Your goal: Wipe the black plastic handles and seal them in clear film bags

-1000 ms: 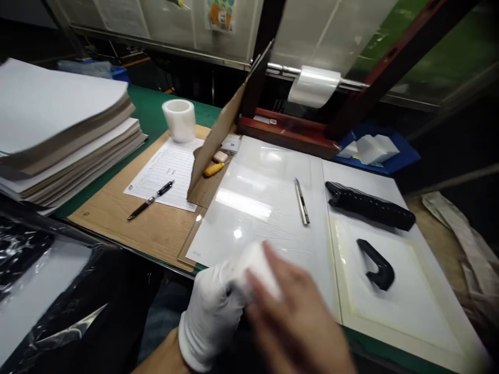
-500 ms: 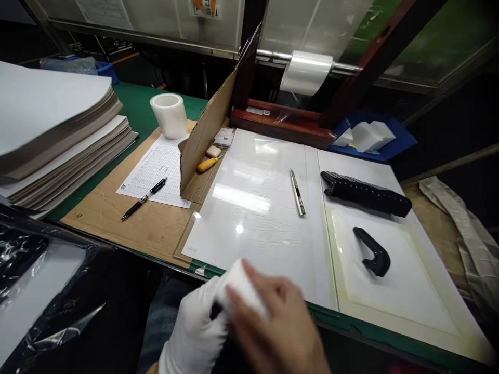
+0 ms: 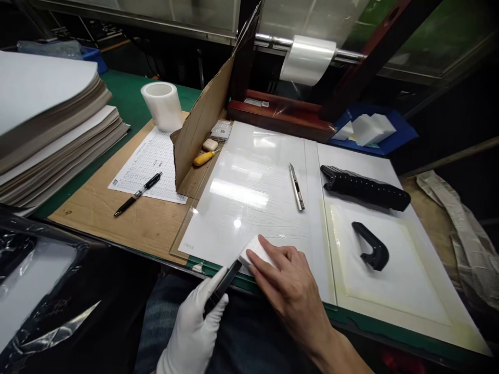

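Note:
My left hand (image 3: 198,317), in a white glove, grips a black handle (image 3: 226,284), which shows as a straight bar slanting up to the right. Bare, my right hand (image 3: 290,278) pinches a white sponge block (image 3: 257,250) and presses it against the upper end of that bar. Both hands are over the table's front edge. Of the held handle, the lower end is hidden in the glove. A similar curved black handle (image 3: 373,249) lies on the right-hand board, in front of a row of black handles (image 3: 364,188) nested together.
A utility knife (image 3: 297,188) lies on the glass-topped white sheet (image 3: 249,150). Left of an upright cardboard divider (image 3: 202,117) are a pen (image 3: 137,195), a form (image 3: 146,163) and a film roll (image 3: 162,106). A blue bin (image 3: 401,132) holds white blocks. Stacked sheets (image 3: 47,98) stand far left.
My hands, earlier close together and blurred, have drawn apart a little. The black handle now shows between them, and the sponge sits at its upper end. The camera view has shifted slightly.

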### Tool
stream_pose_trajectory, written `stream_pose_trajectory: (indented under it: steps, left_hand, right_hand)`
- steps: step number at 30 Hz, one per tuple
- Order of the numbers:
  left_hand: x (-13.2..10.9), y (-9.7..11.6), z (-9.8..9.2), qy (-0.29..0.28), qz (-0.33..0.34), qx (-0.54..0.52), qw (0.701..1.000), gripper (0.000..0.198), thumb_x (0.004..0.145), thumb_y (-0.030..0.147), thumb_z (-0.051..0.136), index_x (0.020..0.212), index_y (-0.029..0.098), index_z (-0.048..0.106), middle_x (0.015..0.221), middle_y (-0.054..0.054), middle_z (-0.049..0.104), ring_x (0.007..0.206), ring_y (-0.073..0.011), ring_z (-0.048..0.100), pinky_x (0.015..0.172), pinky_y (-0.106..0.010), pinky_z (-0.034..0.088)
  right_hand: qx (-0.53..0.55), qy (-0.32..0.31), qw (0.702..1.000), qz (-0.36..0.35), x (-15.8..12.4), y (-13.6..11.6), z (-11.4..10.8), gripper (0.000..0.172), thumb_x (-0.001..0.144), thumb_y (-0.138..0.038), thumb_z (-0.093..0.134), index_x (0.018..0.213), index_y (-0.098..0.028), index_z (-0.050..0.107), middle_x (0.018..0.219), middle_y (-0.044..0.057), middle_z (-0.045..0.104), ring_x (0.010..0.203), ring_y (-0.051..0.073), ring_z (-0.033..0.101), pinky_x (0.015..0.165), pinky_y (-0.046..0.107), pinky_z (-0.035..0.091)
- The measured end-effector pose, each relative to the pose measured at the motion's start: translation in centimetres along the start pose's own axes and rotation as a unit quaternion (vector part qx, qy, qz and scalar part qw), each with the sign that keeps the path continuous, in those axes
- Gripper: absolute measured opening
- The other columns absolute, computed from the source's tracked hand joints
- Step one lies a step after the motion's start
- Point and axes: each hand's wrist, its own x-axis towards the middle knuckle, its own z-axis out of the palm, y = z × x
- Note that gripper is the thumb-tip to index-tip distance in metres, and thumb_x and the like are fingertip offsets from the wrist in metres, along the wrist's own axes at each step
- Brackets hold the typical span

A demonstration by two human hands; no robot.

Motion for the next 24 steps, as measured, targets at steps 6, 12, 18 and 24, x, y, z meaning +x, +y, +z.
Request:
stream_pose_trajectory:
  steps: [6,12,18,24]
  left_hand:
    - [0.0,-0.2,0.3,0.002,0.03,0.017,0.999,0.035,0.095,0.03,0.062,0.13,0.026,0.068,0.125,-0.007,0.073,0.115,-0.0258,0.069,0.101,-0.034,0.056]
    - [0.0,-0.4,0.4,0.0,0.031,-0.003,1.0,0.034,0.097,0.031,0.059,0.129,0.024,0.068,0.126,-0.009,0.072,0.115,-0.0241,0.069,0.099,-0.031,0.057]
    - [0.2,0.1,0.4,-0.008,0.01,-0.009,1.0,0.034,0.097,0.031,0.057,0.13,0.025,0.065,0.129,-0.007,0.071,0.119,-0.0209,0.067,0.103,-0.029,0.054]
    - [0.4,0.6,0.1,0.0,-0.012,-0.005,1.0,0.034,0.095,0.037,0.06,0.125,0.025,0.07,0.126,-0.008,0.073,0.115,-0.0236,0.069,0.1,-0.031,0.056]
  right_hand:
    - [0.003,0.005,1.0,-0.01,0.7,0.3,-0.3,0.028,0.096,-0.017,0.055,0.121,-0.022,0.068,0.129,0.016,0.066,0.087,0.023,0.057,0.067,0.039,0.054]
    - [-0.001,-0.008,1.0,-0.015,1.0,0.3,-0.8,0.026,0.097,-0.019,0.055,0.119,-0.021,0.069,0.127,0.015,0.068,0.086,0.023,0.057,0.065,0.038,0.052]
    - [0.015,-0.026,0.999,0.018,1.0,0.3,-0.7,0.029,0.097,-0.021,0.057,0.124,-0.024,0.068,0.132,0.013,0.065,0.088,0.023,0.055,0.069,0.04,0.052]
    - [0.014,-0.054,0.997,0.052,0.7,1.2,-0.6,0.031,0.1,-0.022,0.054,0.128,-0.027,0.065,0.14,0.012,0.059,0.1,0.026,0.055,0.076,0.044,0.051]
